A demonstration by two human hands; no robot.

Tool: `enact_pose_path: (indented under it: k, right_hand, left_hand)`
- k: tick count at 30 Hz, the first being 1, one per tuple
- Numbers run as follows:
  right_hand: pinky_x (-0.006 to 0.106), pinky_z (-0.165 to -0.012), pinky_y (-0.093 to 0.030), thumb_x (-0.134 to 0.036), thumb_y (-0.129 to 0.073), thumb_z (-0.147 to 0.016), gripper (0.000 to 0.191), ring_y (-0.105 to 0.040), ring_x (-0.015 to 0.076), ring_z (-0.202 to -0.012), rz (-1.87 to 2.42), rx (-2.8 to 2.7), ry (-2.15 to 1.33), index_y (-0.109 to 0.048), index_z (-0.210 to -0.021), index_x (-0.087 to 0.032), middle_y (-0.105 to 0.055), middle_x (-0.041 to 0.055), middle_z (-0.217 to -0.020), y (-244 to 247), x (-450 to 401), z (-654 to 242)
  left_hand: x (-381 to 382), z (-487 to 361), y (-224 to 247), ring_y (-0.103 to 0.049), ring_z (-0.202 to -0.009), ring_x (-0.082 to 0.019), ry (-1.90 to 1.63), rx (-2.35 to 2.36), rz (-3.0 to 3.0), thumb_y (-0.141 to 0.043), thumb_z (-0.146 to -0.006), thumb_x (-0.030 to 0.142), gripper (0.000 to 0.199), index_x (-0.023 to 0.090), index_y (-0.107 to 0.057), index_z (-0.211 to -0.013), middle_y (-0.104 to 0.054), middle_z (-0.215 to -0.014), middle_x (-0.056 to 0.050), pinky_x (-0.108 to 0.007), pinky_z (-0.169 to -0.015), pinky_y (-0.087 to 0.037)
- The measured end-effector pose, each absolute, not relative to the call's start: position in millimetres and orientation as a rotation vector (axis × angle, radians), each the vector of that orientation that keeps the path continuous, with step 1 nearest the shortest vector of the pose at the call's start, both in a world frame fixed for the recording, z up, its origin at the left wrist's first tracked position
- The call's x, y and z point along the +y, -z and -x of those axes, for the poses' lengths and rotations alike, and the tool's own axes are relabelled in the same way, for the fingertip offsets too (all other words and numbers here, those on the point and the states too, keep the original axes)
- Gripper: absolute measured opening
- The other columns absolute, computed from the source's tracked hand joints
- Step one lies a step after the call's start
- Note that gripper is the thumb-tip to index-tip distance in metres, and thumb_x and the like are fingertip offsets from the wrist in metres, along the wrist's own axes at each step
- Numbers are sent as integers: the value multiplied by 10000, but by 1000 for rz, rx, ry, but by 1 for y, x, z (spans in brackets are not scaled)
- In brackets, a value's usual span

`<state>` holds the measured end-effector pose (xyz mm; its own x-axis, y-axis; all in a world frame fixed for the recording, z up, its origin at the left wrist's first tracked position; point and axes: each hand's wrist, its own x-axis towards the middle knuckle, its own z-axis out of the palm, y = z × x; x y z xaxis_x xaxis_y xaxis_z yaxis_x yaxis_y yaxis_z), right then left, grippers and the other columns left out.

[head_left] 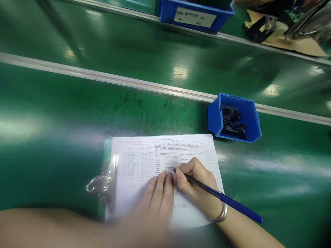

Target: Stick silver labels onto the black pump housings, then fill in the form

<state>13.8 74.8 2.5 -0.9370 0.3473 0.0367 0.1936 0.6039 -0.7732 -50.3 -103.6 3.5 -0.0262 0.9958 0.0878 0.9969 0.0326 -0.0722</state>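
Slim blue pen (222,198) in right hand (196,181) touches smooth printed paper form (165,151).

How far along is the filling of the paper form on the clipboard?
Done: a line of handwriting sits in one box of the form. In hand: the right hand presses the pen tip under that line, while the left hand holds the sheet flat. Left: the lower rows look unfilled, though hands hide some.

Tabletop (64,113): green, glossy, crossed by metal rails.
On it: clipboard (108,179) with paper; small blue bin (252,119); larger blue bin (165,12); cardboard (302,44).
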Motion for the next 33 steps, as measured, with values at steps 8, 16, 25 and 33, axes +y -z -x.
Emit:
enact_pose_path:
  k: [8,16,25,33]
  right_hand:
    - [202,-456,-456,-202,-516,-901,158,-601,107,-463,490,-2647,-1262,-397,-807,-245,-613,-55,-602,-3,74,-14]
    - [217,-444,-457,-210,-507,-887,164,-610,121,-464,479,-2680,-1262,-382,-789,-248,-614,-44,-598,-3,76,-14]
    - [218,-425,-446,-191,-492,-879,187,-588,119,-430,518,-2662,-1261,-355,-768,-253,-609,-45,-556,-7,75,-13]
    - [218,-426,-446,-205,-499,-889,167,-588,118,-429,571,-2610,-1262,-381,-779,-249,-614,-43,-548,-8,73,-14]
  left_hand:
    - [-101,49,-3,-535,-1226,-338,66,-2194,2074,-245,-889,715,892,-20,-538,-1301,-560,-1342,-218,-440,-1052,-339]
    - [-102,52,-4,-537,-1222,-337,71,-2194,2083,-265,-888,713,884,-19,-538,-1302,-567,-1335,-214,-445,-1054,-332]
    - [-100,52,-4,-527,-1230,-342,64,-2182,2090,-271,-894,704,874,-21,-539,-1302,-572,-1329,-214,-451,-1055,-325]
    - [-102,53,-6,-526,-1232,-337,35,-2177,2084,-264,-897,700,872,-17,-530,-1314,-562,-1342,-212,-447,-1054,-329]
